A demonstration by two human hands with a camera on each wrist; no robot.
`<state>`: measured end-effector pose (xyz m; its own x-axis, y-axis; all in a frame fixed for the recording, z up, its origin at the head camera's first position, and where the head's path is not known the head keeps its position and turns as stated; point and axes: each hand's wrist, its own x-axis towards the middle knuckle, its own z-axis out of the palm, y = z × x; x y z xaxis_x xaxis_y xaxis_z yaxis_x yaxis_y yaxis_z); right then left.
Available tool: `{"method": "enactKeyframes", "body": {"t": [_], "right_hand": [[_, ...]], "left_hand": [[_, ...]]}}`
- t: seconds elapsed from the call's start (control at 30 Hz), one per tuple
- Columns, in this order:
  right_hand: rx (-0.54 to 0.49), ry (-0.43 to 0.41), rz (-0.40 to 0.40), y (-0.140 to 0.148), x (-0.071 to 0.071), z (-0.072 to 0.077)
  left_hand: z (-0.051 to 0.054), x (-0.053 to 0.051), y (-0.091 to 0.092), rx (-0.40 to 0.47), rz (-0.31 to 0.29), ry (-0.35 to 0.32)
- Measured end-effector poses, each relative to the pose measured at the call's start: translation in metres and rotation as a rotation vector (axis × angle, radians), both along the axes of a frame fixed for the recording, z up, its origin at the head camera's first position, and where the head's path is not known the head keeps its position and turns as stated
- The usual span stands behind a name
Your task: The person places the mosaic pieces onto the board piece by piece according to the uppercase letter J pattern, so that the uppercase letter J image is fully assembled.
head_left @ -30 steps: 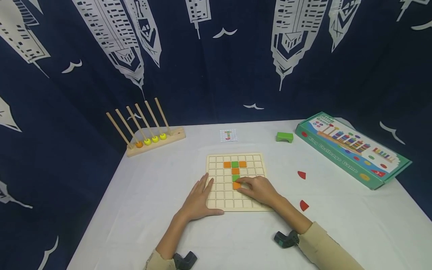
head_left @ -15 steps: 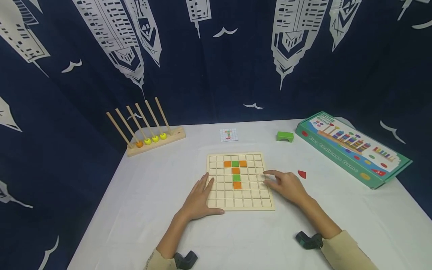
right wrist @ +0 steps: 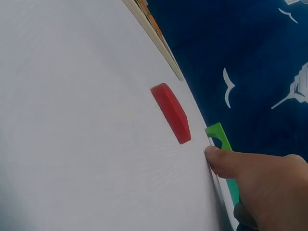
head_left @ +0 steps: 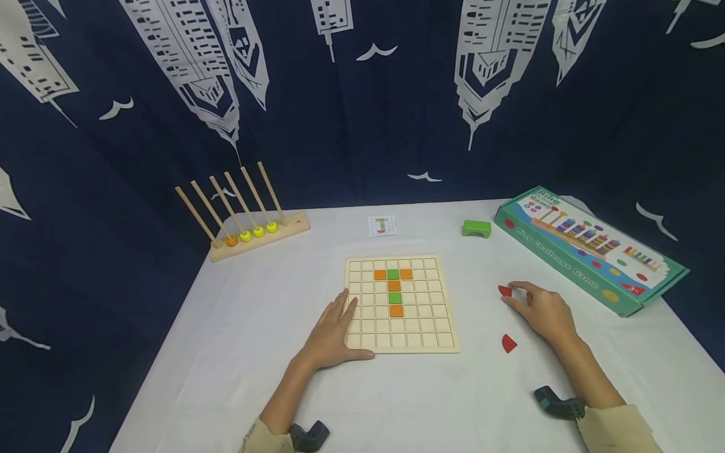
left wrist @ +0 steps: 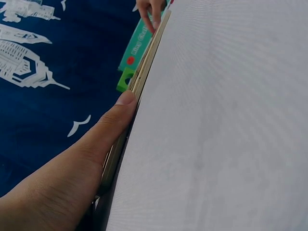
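My left hand [head_left: 334, 336] rests with spread fingers along the left edge of a wooden grid board [head_left: 362, 324], its thumb by the near edge. Orange and green square tiles [head_left: 394, 298] form a T shape on the board, with a longer stem. At the right, my right hand [head_left: 546, 311] has thumb and index finger on either side of a small red wedge-shaped block [head_left: 505, 290], pinching it on the table. In the right wrist view the thumb mostly hides this block. A second red wedge-shaped block [right wrist: 172, 114] lies nearer the person, apart from the hand.
Behind the board lies a small pattern card [head_left: 382, 226]. A green arch block [head_left: 476, 228] and a green game box [head_left: 589, 251] stand at the back right. At the back left is a wooden peg stand [head_left: 260, 236] with several beads. A patterned dark blue cloth [head_left: 362, 126] hangs behind.
My right hand has left the orange tile on the board and moved right to the farther red block. The left hand stays at the board's edge.
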<state>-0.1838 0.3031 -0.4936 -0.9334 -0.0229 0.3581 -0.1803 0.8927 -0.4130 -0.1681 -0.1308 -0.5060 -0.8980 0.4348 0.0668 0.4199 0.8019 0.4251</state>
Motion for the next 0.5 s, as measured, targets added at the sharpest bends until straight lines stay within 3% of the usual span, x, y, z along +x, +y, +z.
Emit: {"method": "enactKeyframes", "body": {"t": [0.33, 0.5], "right_hand": [[-0.033, 0.017, 0.05, -0.011, -0.01, -0.003], [-0.025, 0.031, 0.036, -0.012, -0.009, -0.003]], "left_hand": [[-0.001, -0.001, 0.0, -0.004, 0.011, -0.011], [-0.002, -0.002, 0.001, -0.004, 0.017, -0.015]]}}
